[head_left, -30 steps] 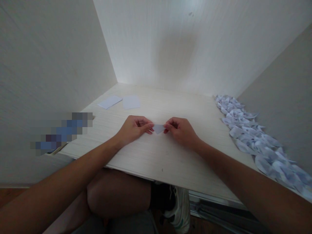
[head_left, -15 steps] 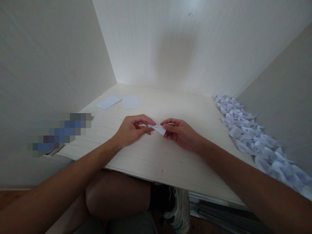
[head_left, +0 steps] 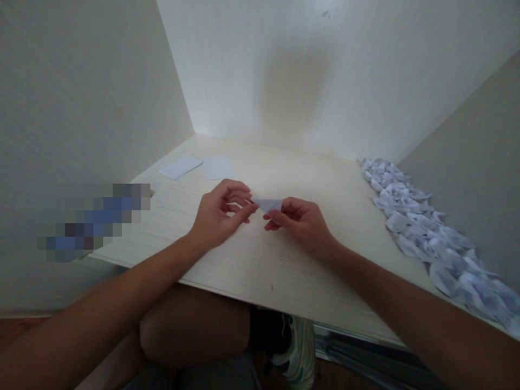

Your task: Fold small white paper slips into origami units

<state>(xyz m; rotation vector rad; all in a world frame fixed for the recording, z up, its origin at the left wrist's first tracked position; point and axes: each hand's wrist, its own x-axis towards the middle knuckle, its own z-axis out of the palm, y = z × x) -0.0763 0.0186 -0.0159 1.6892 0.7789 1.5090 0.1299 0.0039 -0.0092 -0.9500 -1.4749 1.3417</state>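
Observation:
A small white piece of folded paper (head_left: pixel 268 205), now shaped like a triangle, is held above the middle of the tabletop. My right hand (head_left: pixel 303 219) pinches its right end, thumb on the near face and fingers curled behind. The narrow left point of the paper reaches to my left hand (head_left: pixel 221 211). That hand has its fingers curved and spread apart, with thumb and fingertips close around the point; whether they touch it is hard to tell.
Flat white paper sheets lie at the back left: a stack (head_left: pixel 181 167) and a squarish sheet (head_left: pixel 218 167). Along the right wall runs a long heap of folded white paper pieces (head_left: pixel 422 227). Panels enclose the pale table (head_left: pixel 260 281). A blurred-out item (head_left: pixel 97 222) is at the left edge.
My left fingers have spread from their pinch on the paper's left end. My right hand has turned the paper, so its flat triangular face shows with the straight edge up.

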